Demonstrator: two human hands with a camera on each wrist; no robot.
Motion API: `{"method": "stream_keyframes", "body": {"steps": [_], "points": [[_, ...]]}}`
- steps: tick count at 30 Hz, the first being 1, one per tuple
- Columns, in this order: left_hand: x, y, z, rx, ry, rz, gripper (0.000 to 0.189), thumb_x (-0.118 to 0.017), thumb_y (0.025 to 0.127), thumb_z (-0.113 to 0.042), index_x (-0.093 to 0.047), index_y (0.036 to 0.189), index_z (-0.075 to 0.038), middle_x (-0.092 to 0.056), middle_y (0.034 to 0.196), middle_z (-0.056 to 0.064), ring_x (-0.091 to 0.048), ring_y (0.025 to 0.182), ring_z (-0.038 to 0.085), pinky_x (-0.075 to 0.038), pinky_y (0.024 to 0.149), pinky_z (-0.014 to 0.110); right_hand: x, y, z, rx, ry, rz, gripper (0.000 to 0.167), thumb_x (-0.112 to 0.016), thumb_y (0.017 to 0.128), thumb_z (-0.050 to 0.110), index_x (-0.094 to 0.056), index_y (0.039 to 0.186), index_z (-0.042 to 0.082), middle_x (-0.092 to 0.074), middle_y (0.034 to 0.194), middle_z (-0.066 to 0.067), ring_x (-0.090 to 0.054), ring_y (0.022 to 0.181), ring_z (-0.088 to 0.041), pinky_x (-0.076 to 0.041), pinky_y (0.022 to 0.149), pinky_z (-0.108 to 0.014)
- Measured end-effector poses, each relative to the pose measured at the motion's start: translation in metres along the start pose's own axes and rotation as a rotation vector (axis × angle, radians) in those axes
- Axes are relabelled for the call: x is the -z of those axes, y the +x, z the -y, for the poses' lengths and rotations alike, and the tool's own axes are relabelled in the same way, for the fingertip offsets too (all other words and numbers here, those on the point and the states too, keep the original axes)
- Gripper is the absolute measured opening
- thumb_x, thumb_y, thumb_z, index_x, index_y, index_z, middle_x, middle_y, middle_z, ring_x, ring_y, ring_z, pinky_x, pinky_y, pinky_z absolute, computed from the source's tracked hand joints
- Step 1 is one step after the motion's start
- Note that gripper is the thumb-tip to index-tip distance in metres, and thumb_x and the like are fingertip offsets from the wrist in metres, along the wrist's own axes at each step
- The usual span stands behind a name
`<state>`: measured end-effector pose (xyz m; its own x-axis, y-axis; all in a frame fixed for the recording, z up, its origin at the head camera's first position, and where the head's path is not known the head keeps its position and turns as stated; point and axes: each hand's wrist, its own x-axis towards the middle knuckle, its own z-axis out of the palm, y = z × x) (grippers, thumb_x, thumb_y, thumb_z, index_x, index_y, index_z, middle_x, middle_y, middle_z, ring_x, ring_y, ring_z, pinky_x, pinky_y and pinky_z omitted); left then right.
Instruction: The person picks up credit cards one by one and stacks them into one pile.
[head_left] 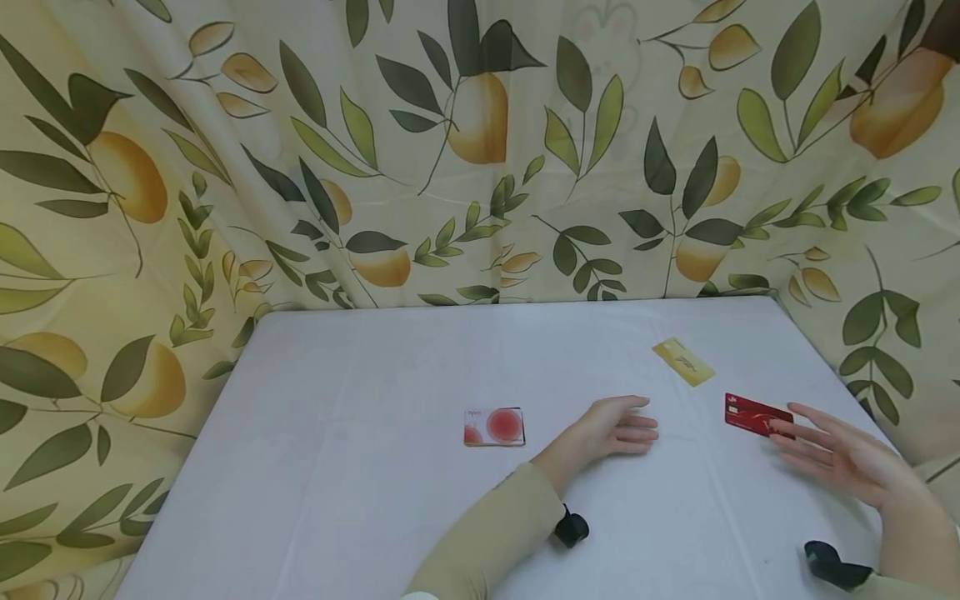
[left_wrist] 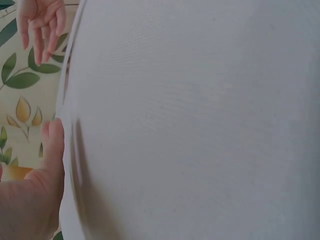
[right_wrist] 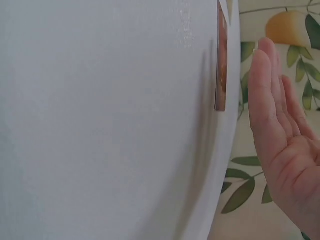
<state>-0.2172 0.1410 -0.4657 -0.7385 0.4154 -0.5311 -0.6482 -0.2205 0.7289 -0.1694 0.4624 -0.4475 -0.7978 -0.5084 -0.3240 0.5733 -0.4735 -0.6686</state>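
My left hand (head_left: 617,429) is over the middle right of the table, its fingers extended and nothing held. To its left lies a white card with a red circle (head_left: 495,427), apparently with a dark edge beneath it. Over on the right, my right hand (head_left: 843,458) hovers with fingers spread, overlapping one end of a red bank card (head_left: 750,414) in the head view. The right wrist view shows a gap between that hand and the red card (right_wrist: 221,65). Farther back, a gold card (head_left: 683,362) lies at a slant.
A white cloth covers the table (head_left: 360,483). Behind it and along both sides hangs a curtain (head_left: 420,217) printed with fruit and leaves. A black wrist device (head_left: 572,528) sits by the left sleeve, and another black device (head_left: 834,567) by the right wrist.
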Motion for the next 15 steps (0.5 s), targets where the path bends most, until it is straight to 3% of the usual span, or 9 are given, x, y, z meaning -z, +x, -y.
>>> {"method": "stream_keyframes", "body": {"steps": [6, 15], "points": [[-0.021, 0.011, 0.007, 0.019, -0.039, 0.058, 0.03, -0.06, 0.087, -0.023, -0.057, 0.114, -0.009, -0.063, 0.1, 0.017, -0.061, 0.097, 0.032, -0.047, 0.087, 0.051, 0.018, -0.012, 0.001, 0.018, 0.028, -0.03, 0.047, -0.022, 0.102, 0.027, -0.069, 0.104, 0.021, -0.067, 0.104, -0.005, -0.063, 0.099, -0.026, -0.05, 0.086, -0.043], [-0.05, 0.023, 0.024, 0.016, -0.122, 0.03, 0.031, -0.058, 0.088, -0.024, -0.056, 0.115, -0.009, -0.063, 0.1, 0.016, -0.06, 0.098, 0.031, -0.047, 0.087, 0.053, 0.038, -0.018, 0.001, 0.035, 0.021, -0.153, 0.041, -0.031, 0.1, 0.028, -0.07, 0.094, 0.021, -0.069, 0.096, -0.003, -0.066, 0.091, -0.025, -0.053, 0.08, -0.042]]}}
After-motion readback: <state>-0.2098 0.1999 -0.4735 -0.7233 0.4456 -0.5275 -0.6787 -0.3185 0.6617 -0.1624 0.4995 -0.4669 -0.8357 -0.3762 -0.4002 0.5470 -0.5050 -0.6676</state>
